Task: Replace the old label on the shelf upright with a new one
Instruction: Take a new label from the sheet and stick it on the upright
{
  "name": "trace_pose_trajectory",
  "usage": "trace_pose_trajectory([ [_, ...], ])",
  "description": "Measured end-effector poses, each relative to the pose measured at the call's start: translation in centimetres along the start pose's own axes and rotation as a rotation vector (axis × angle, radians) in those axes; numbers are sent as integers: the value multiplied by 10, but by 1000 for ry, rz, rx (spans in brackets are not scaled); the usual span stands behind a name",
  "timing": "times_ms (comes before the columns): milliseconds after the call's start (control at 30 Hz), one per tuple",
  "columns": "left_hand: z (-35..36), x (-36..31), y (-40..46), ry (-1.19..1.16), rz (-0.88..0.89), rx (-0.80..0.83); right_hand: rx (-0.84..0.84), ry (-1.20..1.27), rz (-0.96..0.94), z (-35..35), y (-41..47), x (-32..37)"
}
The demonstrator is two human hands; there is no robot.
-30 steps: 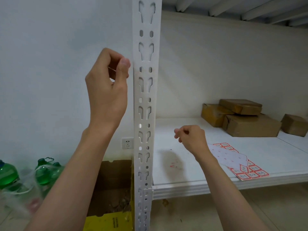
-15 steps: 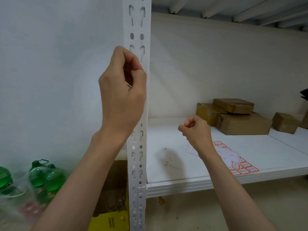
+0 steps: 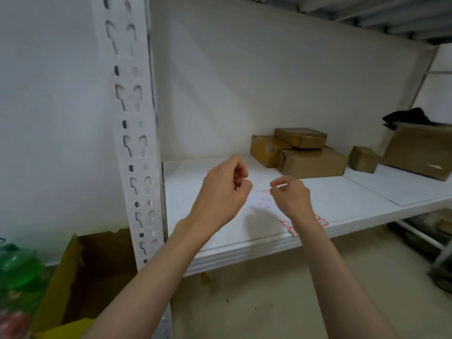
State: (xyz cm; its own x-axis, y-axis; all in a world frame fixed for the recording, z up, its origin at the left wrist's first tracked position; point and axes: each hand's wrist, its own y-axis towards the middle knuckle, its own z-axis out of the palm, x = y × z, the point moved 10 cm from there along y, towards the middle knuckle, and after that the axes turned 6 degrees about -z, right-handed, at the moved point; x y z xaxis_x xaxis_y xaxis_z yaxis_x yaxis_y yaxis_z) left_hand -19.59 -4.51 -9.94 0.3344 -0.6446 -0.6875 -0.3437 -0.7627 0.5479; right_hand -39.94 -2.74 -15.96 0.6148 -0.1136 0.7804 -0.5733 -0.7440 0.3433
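My left hand (image 3: pixel 223 192) has come off the white perforated steel shelf upright (image 3: pixel 133 143) and now hovers with curled fingers beside my right hand (image 3: pixel 289 195), also curled; whether either pinches a label, I cannot tell. Beneath them the red-bordered label sheet (image 3: pixel 264 204) lies on the white shelf board (image 3: pixel 354 199), brown cardboard boxes (image 3: pixel 308 157) behind.

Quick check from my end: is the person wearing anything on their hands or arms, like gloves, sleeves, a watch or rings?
Nothing that shows. The left hand and right hand are bare, with no gloves. Both forearms are uncovered as far as the bottom edge of the picture, with no sleeve in view. No watch, bracelet or ring is visible on either.
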Motion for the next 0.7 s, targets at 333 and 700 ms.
trace_pose_trajectory([
  [333, 150, 60, -12, 257, -83, 481, 121, -217, 239, -13, 8, -89],
  [700, 191, 69, -5, 315, -27, 471, 127, -37, 305, -27, 17, -119],
])
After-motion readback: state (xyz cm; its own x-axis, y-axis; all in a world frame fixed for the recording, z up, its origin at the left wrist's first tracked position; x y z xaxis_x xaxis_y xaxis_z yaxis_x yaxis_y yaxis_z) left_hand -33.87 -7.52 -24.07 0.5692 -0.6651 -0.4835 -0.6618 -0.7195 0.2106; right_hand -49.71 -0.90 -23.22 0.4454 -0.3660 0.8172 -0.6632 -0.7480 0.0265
